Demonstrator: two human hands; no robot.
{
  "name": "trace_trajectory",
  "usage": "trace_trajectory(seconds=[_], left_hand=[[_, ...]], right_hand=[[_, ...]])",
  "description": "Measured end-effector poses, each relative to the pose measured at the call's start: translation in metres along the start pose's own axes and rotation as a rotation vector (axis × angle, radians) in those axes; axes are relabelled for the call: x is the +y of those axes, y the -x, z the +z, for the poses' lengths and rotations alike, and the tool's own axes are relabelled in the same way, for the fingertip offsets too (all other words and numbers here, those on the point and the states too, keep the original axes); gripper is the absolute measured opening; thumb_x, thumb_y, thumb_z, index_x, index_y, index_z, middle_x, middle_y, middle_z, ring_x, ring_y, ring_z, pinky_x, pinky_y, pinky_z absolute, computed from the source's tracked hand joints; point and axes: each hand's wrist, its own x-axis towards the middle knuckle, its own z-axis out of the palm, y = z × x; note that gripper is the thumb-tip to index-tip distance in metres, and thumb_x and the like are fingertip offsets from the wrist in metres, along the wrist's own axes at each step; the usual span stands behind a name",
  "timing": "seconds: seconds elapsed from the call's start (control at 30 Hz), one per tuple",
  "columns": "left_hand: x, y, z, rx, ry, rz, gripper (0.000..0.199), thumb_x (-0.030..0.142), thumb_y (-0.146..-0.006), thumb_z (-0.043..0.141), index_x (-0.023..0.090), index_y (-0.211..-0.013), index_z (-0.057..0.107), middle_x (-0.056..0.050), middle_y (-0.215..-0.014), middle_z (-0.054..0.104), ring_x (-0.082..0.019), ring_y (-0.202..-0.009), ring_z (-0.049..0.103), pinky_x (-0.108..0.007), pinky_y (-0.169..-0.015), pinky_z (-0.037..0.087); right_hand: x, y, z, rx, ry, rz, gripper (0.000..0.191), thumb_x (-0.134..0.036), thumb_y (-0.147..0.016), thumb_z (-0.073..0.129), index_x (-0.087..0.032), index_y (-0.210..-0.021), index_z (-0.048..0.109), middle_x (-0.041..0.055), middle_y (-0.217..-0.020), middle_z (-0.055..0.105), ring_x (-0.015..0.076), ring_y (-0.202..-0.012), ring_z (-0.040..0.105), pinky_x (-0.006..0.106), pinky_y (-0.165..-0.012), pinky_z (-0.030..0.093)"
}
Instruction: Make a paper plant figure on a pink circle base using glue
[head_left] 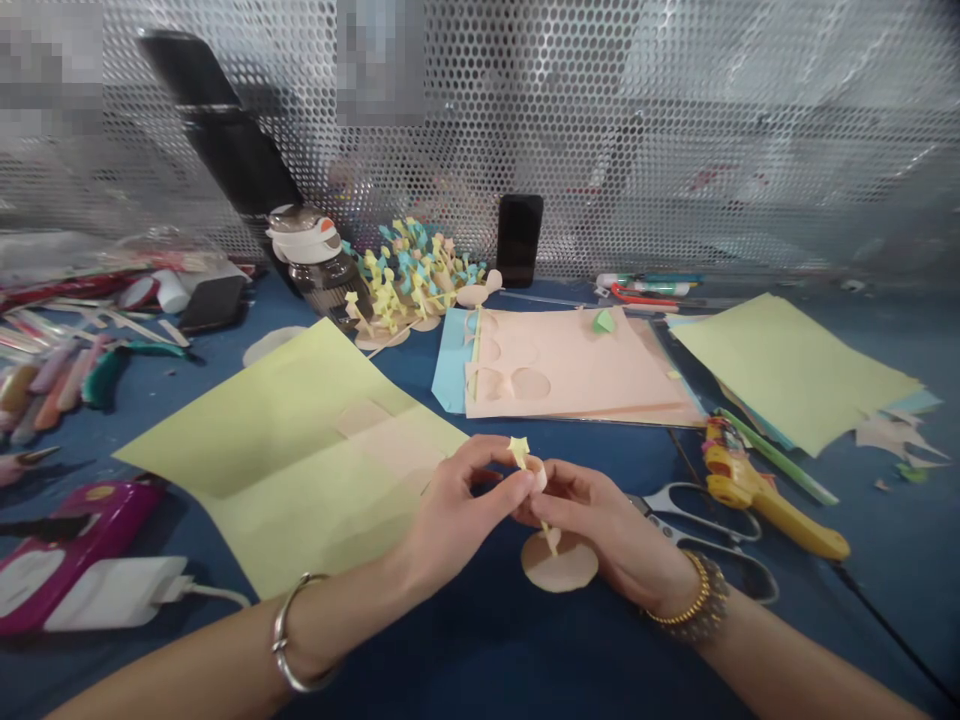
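Left hand: the left hand [457,510] is raised at lower center, its fingers [499,485] narrowly pinching a curled paper ring [537,474].
Right hand: the right hand [611,535] is pressing in from the right, its fingers [559,495] closing narrowly on the same ring from the other side.
Held piece: a small yellow paper star [518,450] is sticking up just above the fingertips, while a thin yellow paper stem [547,530] is running down from the ring to a round tan paper disc [559,563], which is hanging just below the hands.
Around the hands: black-handled scissors [697,530] and a yellow utility knife [765,490] are lying to the right, and a folded yellow-green paper sheet [300,460] is spreading to the left.
Farther up: a peach paper sheet [570,360] with round cut-outs is lying at center, and a cluster of small paper figures [412,275] is standing beyond it, beside a black phone [519,240].
Surface: a blue surface [480,640] is carrying everything.
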Motion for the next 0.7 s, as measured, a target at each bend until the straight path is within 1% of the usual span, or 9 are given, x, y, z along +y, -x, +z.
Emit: trace_trajectory(seconds=[0.07,0.13,0.17,0.27,0.33,0.43,0.57,0.7], left_hand=[[0.0,-0.001,0.0,-0.005,0.103,-0.043,0.013,0.029,-0.081,0.064,0.017,-0.083,0.066,-0.004,-0.093,0.062,-0.017,-0.08,0.062,-0.03,-0.071,0.052],[-0.001,-0.001,0.0,0.008,0.177,-0.075,0.015,0.03,-0.081,0.064,0.016,-0.081,0.066,-0.004,-0.087,0.063,-0.015,-0.073,0.061,-0.029,-0.069,0.052],[-0.002,-0.002,0.0,0.028,0.193,-0.082,0.015,0.03,-0.081,0.064,0.015,-0.079,0.066,-0.004,-0.086,0.065,-0.014,-0.073,0.061,-0.029,-0.07,0.051],[-0.003,-0.003,-0.001,0.095,0.204,-0.071,0.015,0.028,-0.08,0.067,0.016,-0.071,0.067,-0.004,-0.085,0.068,-0.015,-0.083,0.062,-0.027,-0.079,0.049],[-0.004,-0.004,-0.002,0.107,0.212,-0.066,0.017,0.028,-0.08,0.067,0.017,-0.067,0.066,-0.003,-0.085,0.069,-0.015,-0.087,0.062,-0.027,-0.083,0.047],[-0.005,-0.005,-0.003,0.123,0.214,-0.053,0.017,0.028,-0.08,0.068,0.018,-0.066,0.067,-0.002,-0.084,0.07,-0.016,-0.093,0.062,-0.027,-0.086,0.046],[-0.005,-0.005,-0.004,0.124,0.221,-0.039,0.015,0.027,-0.08,0.068,0.019,-0.068,0.069,-0.001,-0.083,0.069,-0.016,-0.093,0.062,-0.028,-0.087,0.046],[-0.004,-0.004,-0.003,0.103,0.233,-0.03,0.015,0.026,-0.08,0.068,0.019,-0.067,0.069,-0.002,-0.087,0.069,-0.015,-0.092,0.062,-0.027,-0.085,0.047]], right_hand=[[-0.001,0.0,0.0,-0.003,-0.024,0.009,0.021,-0.029,-0.075,0.076,-0.016,-0.089,0.067,0.0014,-0.084,0.066,0.0103,-0.079,0.061,0.022,-0.073,0.046],[-0.003,0.0,0.0,0.007,-0.03,-0.007,0.022,-0.032,-0.079,0.073,-0.015,-0.093,0.067,0.0026,-0.084,0.066,0.0107,-0.079,0.062,0.022,-0.072,0.046],[-0.003,0.0,-0.001,0.015,-0.023,-0.022,0.022,-0.033,-0.081,0.071,-0.016,-0.094,0.067,0.0031,-0.084,0.066,0.0113,-0.08,0.062,0.022,-0.072,0.047],[-0.004,0.0,-0.005,0.054,0.053,-0.084,0.024,-0.036,-0.083,0.067,-0.018,-0.098,0.065,0.0031,-0.085,0.066,0.0125,-0.08,0.061,0.024,-0.074,0.047],[-0.004,0.0,-0.008,0.079,0.163,-0.129,0.023,-0.037,-0.083,0.068,-0.019,-0.097,0.064,0.0023,-0.087,0.065,0.012,-0.078,0.06,0.025,-0.073,0.047],[-0.004,0.0,-0.01,0.093,0.318,-0.15,0.022,-0.037,-0.08,0.071,-0.019,-0.092,0.066,0.0005,-0.082,0.065,0.011,-0.074,0.059,0.023,-0.069,0.046],[-0.004,0.001,-0.01,0.066,0.4,-0.157,0.02,-0.035,-0.079,0.071,-0.02,-0.092,0.068,-0.0002,-0.081,0.066,0.0116,-0.075,0.06,0.024,-0.071,0.047],[-0.005,0.001,-0.009,0.044,0.491,-0.195,0.016,-0.033,-0.082,0.067,-0.02,-0.091,0.07,0.0003,-0.082,0.066,0.0124,-0.074,0.059,0.026,-0.072,0.047]])
